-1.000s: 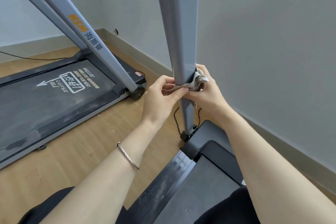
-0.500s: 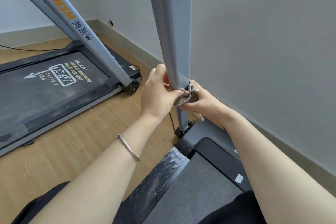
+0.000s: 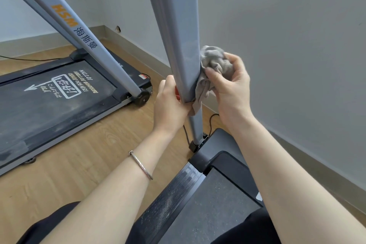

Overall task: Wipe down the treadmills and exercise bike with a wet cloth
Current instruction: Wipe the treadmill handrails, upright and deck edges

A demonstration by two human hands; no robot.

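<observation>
A grey upright post (image 3: 178, 35) of the near treadmill rises in the middle of the head view. My right hand (image 3: 231, 89) grips a bunched grey cloth (image 3: 213, 65) against the post's right side. A tail of the cloth hangs down and wraps under the post's lower edge. My left hand (image 3: 170, 109) curls round the post from the left and pinches that tail with the thumb. The near treadmill's dark deck (image 3: 208, 204) lies below. A second treadmill (image 3: 49, 95), with a printed belt and an angled grey post (image 3: 83, 41), stands to the left.
Wooden floor (image 3: 89, 154) separates the two treadmills. A grey wall (image 3: 287, 45) with a skirting board runs close along the right. A black power cable (image 3: 213, 118) loops on the floor beside the post's base. A silver bangle (image 3: 141, 165) circles my left wrist.
My right hand has come out from behind the post and risen on its right side, with the cloth now bunched in its fingers. My left hand stays low on the post.
</observation>
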